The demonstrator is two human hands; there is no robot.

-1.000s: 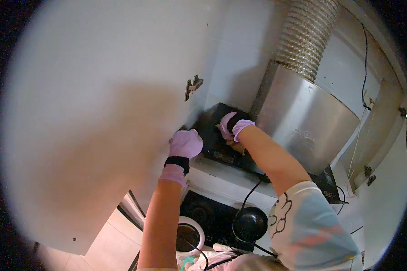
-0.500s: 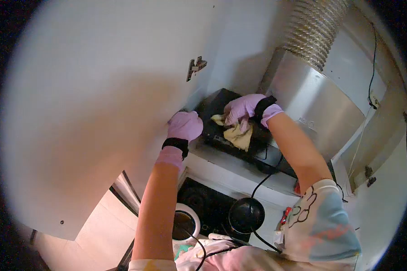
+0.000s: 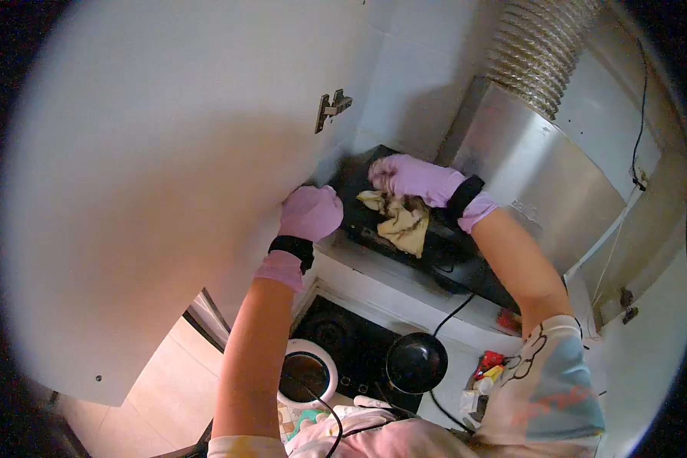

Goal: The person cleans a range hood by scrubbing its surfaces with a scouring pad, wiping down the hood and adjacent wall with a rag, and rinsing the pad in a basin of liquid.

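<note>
Both my hands wear pink gloves with black bands at the wrists. My right hand (image 3: 416, 179) is over the far left part of the black range hood top (image 3: 382, 240), its fingers curled; what they hold, if anything, is hidden. A yellowish cloth (image 3: 404, 229) with dark stains lies crumpled on the hood top, just below that hand. My left hand (image 3: 311, 212) is closed at the left end of the hood, beside the large white panel (image 3: 168, 191). Its fingertips are hidden, so what it grips cannot be made out.
A metal hood housing (image 3: 538, 160) with a ribbed duct (image 3: 538, 53) rises behind. Below are a black cooktop (image 3: 343, 336), a black pan (image 3: 417, 363) and a white-rimmed pot (image 3: 330, 374). A hinge (image 3: 332, 111) sticks out from the panel. Cables hang at right.
My right hand has moved off the cloth, left and toward the back of the hood top. The cloth stays in about the same place. My left hand has hardly moved.
</note>
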